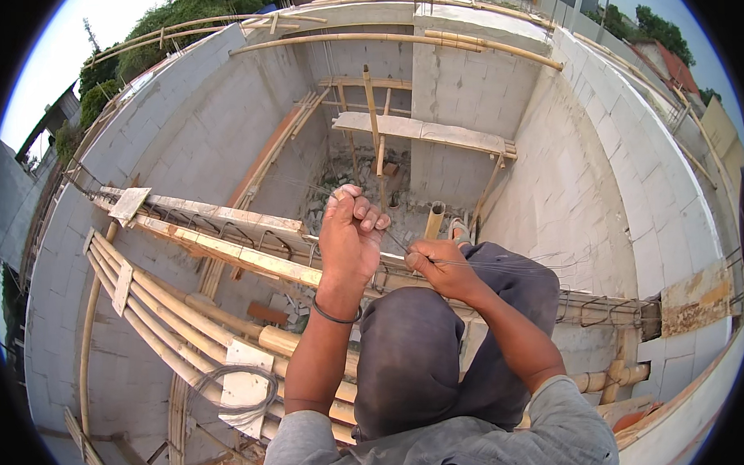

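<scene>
My left hand point(351, 229) is raised in front of my knees, its fingers curled and pinched on thin wire; fine strands trail off to its left. Lower and to the right, my right hand point(440, 267) is closed around a bundle of thin wire point(512, 264), whose loose ends fan out past my right knee. A dark strand runs between the two hands. Just beyond and below them lies a long wooden beam form point(233, 247) with steel reinforcing bars point(266, 240) inside. A coil of wire point(273, 392) rests on a pale board at my left.
Several bamboo poles point(171, 334) lie side by side at my left. Block walls point(583, 168) surround a deep drop with rubble point(362, 175) at its bottom. Across the far side runs a plank point(426, 130) on bamboo supports. An upright bamboo pole point(435, 220) stands near my foot.
</scene>
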A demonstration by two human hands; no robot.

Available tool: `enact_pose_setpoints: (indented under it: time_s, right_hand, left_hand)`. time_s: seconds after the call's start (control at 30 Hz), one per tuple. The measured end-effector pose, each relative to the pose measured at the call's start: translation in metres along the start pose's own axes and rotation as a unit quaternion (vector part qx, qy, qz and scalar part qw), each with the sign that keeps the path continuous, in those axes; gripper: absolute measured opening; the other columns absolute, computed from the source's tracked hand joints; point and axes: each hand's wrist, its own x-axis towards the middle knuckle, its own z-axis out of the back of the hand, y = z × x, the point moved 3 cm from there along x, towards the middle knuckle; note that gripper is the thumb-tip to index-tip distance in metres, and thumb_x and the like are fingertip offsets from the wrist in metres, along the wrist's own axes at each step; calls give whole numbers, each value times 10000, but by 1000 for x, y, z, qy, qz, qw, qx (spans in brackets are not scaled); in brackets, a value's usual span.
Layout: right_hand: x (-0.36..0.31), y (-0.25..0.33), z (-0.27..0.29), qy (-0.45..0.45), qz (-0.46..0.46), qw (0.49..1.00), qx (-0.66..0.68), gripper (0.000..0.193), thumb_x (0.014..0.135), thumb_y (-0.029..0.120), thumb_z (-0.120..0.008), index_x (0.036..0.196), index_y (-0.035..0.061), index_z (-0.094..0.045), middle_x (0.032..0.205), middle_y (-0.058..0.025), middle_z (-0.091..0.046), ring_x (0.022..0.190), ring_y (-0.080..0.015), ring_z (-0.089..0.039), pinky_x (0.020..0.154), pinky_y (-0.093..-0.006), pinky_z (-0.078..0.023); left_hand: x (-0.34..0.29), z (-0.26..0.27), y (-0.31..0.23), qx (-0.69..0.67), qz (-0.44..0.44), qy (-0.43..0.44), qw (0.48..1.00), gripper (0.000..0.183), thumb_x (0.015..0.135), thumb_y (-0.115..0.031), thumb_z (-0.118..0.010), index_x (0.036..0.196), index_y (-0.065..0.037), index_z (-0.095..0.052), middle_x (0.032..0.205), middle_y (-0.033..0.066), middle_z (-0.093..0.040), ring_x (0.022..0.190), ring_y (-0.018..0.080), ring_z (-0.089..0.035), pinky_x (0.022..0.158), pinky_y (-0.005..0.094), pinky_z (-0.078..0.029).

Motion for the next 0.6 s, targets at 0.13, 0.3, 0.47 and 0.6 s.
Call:
enact_pose_setpoints:
  time_s: [0.13, 0.3, 0.47, 0.6]
  right_hand:
    - [-7, 4, 4, 30, -16, 997, 72, 258, 915, 252, -656, 855, 0, -651, 705, -106, -560, 652, -199, -542, 620, -337, -425]
    - [-9, 26, 10, 39, 17, 996, 73, 295, 940, 275, -643, 841, 0, -685, 736, -56, -599, 672, -134, -557, 633, -270, -430]
    - [-10, 39, 8, 33, 0, 988, 152, 331, 933, 309, -647, 848, -7, -698, 764, -49, -613, 696, -116, -565, 641, -253, -430]
    - [-11, 38, 4, 16, -24, 980, 195, 349, 941, 323, -636, 841, -7, -692, 765, -51, -617, 710, -119, -574, 656, -256, -438]
  left_hand:
    - [-3, -7, -3, -7, 10, -6, 1000, 132, 1039, -199, -428, 998, -105, -512, 711, -34, -423, 620, 87, -414, 658, 288, -414]
    - [-13, -16, -6, 6, 19, -9, 1000, 231, 1054, -270, -398, 1080, -72, -513, 792, 5, -497, 706, 134, -504, 728, 335, -472]
    - [-27, -26, -8, 19, 39, 31, 999, 325, 1061, -315, -354, 1164, -35, -482, 870, 72, -567, 803, 201, -592, 762, 394, -530]
    - [-38, -32, -9, 70, 36, 23, 997, 354, 1059, -333, -357, 1188, -26, -476, 881, 77, -571, 823, 202, -589, 757, 388, -524]
